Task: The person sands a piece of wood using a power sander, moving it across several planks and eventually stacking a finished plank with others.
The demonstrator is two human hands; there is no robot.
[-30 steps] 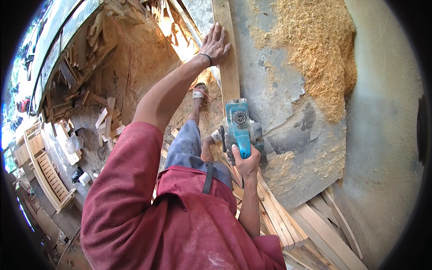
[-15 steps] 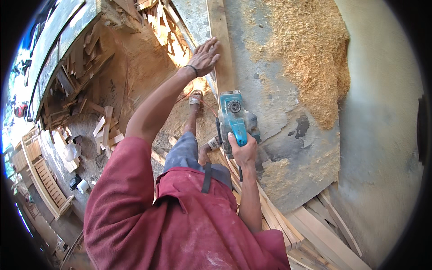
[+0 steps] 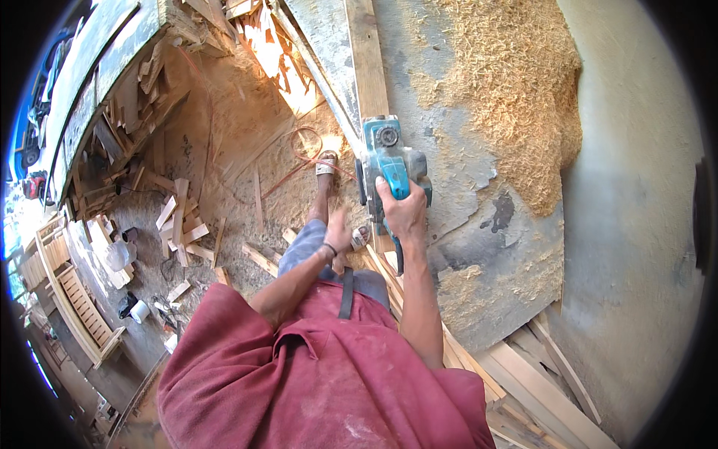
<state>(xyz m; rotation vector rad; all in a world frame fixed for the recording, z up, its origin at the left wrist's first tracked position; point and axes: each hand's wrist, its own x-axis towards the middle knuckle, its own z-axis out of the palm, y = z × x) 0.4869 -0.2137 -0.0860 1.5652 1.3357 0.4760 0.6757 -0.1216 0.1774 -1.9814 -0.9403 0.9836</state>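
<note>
My right hand is wrapped round the handle of a teal electric planer. The planer rests on a long narrow wooden board, which runs away from me along the left side of a grey work surface. My left hand is off the board, low in front of my body and near my leg. Motion smears its fingers, so their shape is unclear. Under the planer, part of the board is hidden.
A big heap of wood shavings covers the far right of the work surface. Sawn planks lie near its lower edge. An orange cord trails over the dusty floor at left, where wood offcuts are scattered. A plain wall bounds the right side.
My left hand has left the far part of the board and swung back toward my body. The planer has shifted slightly away from me, still in my right hand.
</note>
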